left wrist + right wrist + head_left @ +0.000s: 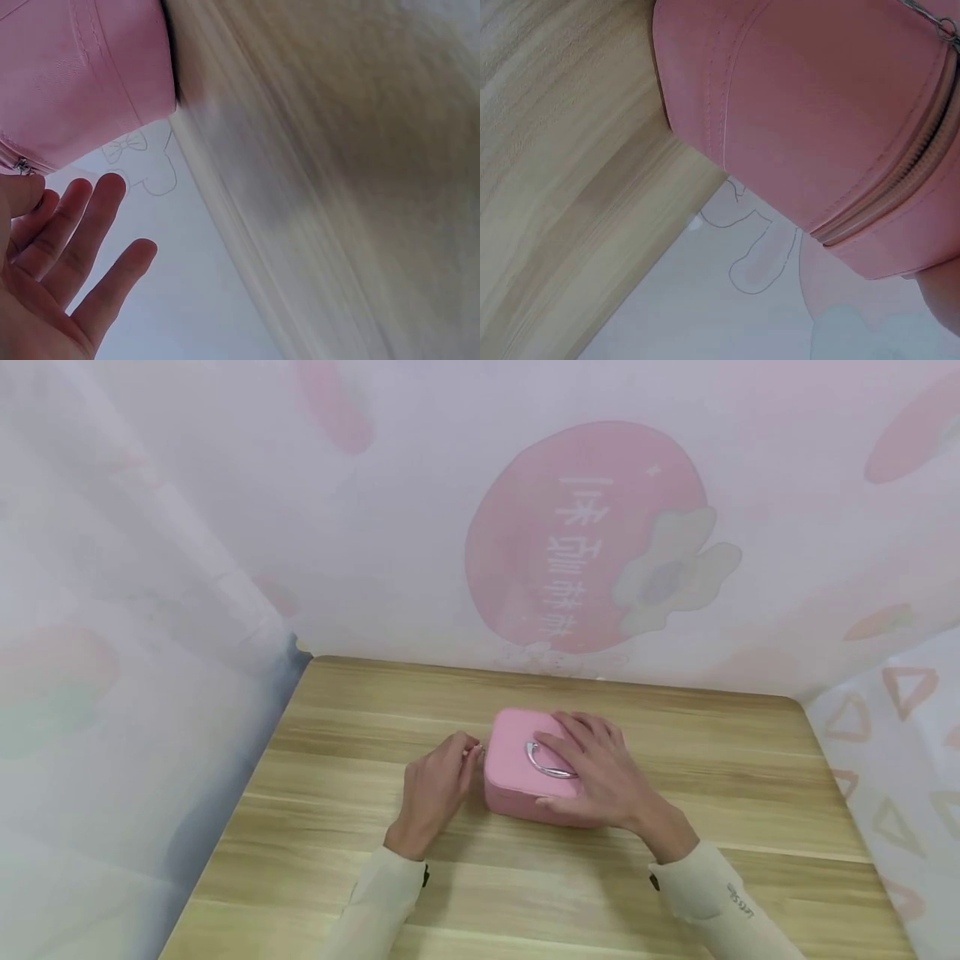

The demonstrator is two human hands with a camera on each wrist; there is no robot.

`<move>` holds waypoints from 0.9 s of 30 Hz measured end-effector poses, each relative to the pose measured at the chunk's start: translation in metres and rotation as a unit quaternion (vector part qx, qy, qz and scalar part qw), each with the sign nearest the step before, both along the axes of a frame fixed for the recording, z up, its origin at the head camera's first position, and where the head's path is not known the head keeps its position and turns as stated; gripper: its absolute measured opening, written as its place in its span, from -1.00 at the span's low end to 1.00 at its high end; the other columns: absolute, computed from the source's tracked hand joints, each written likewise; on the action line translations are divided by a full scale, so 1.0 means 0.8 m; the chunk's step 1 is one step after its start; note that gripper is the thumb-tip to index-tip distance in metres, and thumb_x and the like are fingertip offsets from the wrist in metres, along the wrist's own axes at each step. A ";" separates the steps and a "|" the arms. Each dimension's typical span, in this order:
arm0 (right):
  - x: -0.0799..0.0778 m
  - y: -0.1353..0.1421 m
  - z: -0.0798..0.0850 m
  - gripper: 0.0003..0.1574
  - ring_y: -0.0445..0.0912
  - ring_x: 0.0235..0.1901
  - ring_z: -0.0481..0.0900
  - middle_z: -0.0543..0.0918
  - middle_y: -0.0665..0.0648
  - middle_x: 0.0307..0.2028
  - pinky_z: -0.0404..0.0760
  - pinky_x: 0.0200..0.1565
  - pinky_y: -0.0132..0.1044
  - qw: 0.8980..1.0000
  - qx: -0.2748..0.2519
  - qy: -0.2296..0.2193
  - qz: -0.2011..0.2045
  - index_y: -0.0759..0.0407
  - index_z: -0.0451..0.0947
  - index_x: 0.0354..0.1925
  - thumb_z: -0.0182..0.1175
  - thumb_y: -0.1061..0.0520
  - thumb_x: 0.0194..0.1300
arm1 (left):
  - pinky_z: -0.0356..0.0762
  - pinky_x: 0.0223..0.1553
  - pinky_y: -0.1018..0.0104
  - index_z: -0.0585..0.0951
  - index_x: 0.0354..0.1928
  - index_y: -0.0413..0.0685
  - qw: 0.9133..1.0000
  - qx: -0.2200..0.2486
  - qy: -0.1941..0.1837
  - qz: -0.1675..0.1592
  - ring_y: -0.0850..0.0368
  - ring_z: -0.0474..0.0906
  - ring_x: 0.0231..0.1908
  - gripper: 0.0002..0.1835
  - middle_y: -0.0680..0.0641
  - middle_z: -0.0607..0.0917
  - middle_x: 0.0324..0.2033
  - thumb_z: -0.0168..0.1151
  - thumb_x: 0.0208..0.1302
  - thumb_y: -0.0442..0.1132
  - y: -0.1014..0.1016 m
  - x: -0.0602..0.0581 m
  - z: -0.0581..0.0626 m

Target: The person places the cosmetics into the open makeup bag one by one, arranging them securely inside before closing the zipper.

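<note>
A pink zippered case (517, 727) with a silver curved handle (551, 772) on its lid stands on the wooden table. At its left side, my left hand (438, 781) pinches the zipper pull (480, 749) between thumb and index finger. The left wrist view shows the metal zipper slider (22, 165) just above those fingertips, with the other fingers spread loosely. My right hand (603, 772) lies over the right part of the lid, fingers spread, partly covering the handle. In the right wrist view the closed zipper (900, 176) runs along the case's side; one finger touches the lid's far edge.
The wood-grain table (360, 893) extends around the case on every side. White curtains or sheets with pink strawberry prints (517, 543) hang behind the table and along both sides. A dark gap shows beside the table's left edge.
</note>
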State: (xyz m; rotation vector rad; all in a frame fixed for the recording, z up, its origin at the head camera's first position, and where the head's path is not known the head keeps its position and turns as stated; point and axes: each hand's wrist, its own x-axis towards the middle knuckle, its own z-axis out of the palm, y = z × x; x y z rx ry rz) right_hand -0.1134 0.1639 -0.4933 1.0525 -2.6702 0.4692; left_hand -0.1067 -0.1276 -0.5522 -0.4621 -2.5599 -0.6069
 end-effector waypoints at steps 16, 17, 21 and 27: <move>-0.003 0.009 0.001 0.12 0.31 0.43 0.40 0.47 0.32 0.51 0.42 0.34 0.36 0.999 -0.009 0.022 0.021 -0.05 0.49 0.51 0.30 -0.62 0.22 | 0.28 -0.68 0.49 0.65 -0.07 -0.03 1.000 -0.008 -0.020 0.004 0.32 0.42 -0.64 -0.88 0.03 0.81 -0.34 0.35 0.58 -0.15 0.010 -0.013 0.002; -0.004 0.009 0.001 0.11 0.31 0.43 0.40 0.47 0.32 0.51 0.42 0.34 0.36 0.999 -0.009 0.022 0.023 -0.05 0.49 0.51 0.28 -0.63 0.24 | 0.28 -0.68 0.49 0.65 -0.08 -0.02 1.000 -0.009 -0.022 0.006 0.33 0.40 -0.64 -0.87 0.04 0.81 -0.34 0.35 0.58 -0.14 0.010 -0.014 0.002; -0.005 0.011 0.001 0.11 0.31 0.44 0.40 0.46 0.31 0.52 0.42 0.35 0.36 0.999 -0.007 0.022 0.027 -0.05 0.49 0.51 0.25 -0.66 0.26 | 0.30 -0.68 0.46 0.65 -0.08 -0.02 1.000 -0.012 -0.023 0.005 0.33 0.38 -0.64 -0.88 0.04 0.80 -0.35 0.33 0.60 -0.14 0.012 -0.017 0.003; -0.006 0.015 0.002 0.11 0.30 0.46 0.38 0.44 0.29 0.54 0.42 0.35 0.34 1.000 0.001 0.012 0.028 -0.09 0.47 0.53 0.36 -0.58 0.19 | 0.30 -0.69 0.44 0.64 -0.08 0.00 1.000 -0.017 -0.022 0.008 0.33 0.37 -0.65 -0.88 0.05 0.78 -0.37 0.30 0.62 -0.13 0.015 -0.023 0.001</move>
